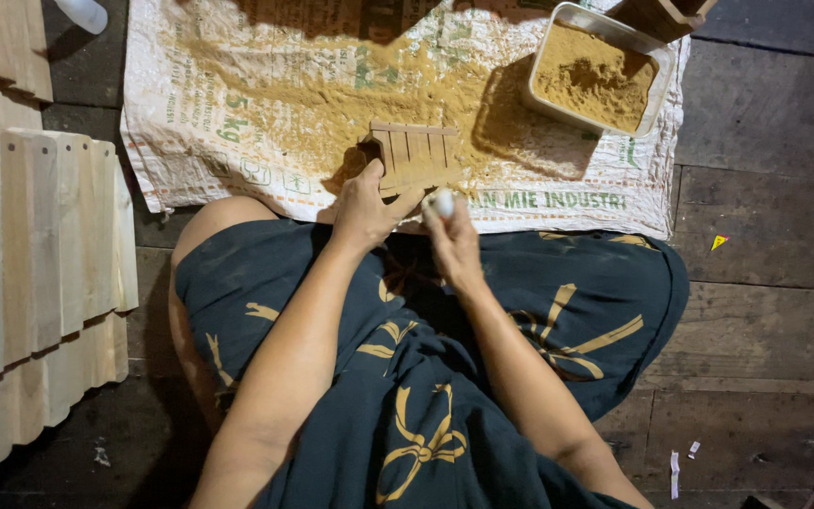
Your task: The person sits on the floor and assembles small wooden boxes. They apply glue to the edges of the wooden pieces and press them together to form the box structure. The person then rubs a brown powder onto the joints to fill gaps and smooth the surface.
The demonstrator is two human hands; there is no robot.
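I sat cross-legged on a dark plank floor (765,311), looking down over my lap, which was covered by a dark cloth with a yellow pattern (426,377). My left hand (365,207) was closed on the near edge of a small slatted wooden piece (414,155), holding it tilted over a printed woven sack (237,113) spread on the floor just beyond my knees. My right hand (452,240) was curled around a small white object (444,202), its tip poking up just beside the wooden piece; what kind of object it was I could not tell. Loose tan sawdust (332,94) lay scattered across the sack around the piece. Farther right on the sack stood a white rectangular tub (663,80) heaped with the same powder. Off to my left lay rows of pale wooden slat panels (40,254).
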